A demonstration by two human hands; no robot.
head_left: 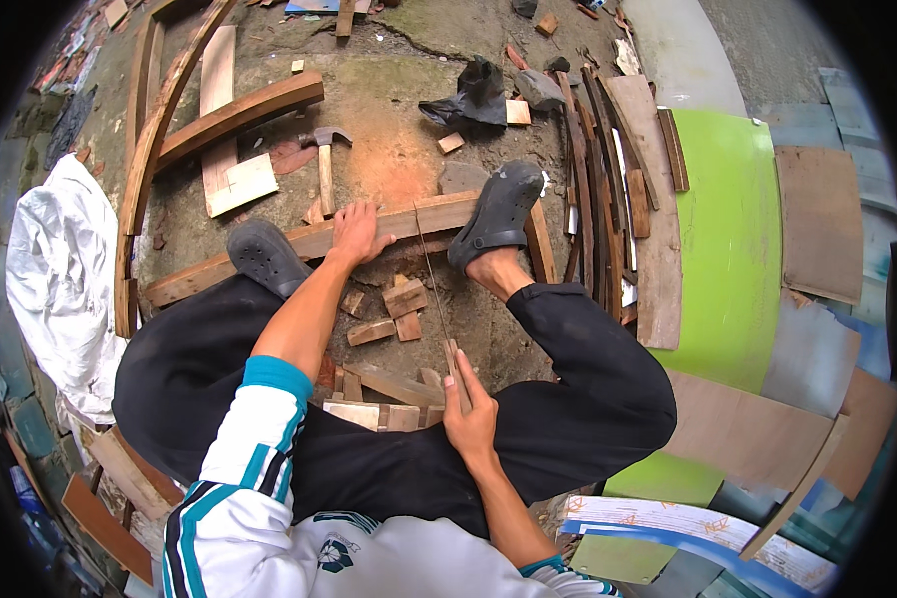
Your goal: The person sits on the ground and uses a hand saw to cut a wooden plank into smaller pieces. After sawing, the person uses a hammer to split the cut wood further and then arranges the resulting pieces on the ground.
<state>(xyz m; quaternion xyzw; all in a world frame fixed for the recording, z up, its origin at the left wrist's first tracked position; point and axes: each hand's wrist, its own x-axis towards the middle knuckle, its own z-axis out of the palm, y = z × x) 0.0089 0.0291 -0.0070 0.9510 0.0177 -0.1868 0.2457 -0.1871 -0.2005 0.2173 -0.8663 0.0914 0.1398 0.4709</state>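
Left hand [357,234] pressed on the plank [309,242], fingers wrapped over its far edge, just at 9 o'clock of the saw [432,284] blade. Right hand [471,417] closed around the saw handle, arm bent close. Plank pinned under both sandals [495,214]. Risk: the blade may jump sideways toward those fingers.

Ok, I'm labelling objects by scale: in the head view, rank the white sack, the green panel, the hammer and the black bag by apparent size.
1. Green panel
2. White sack
3. Black bag and hammer look about alike, so no ranking between them.
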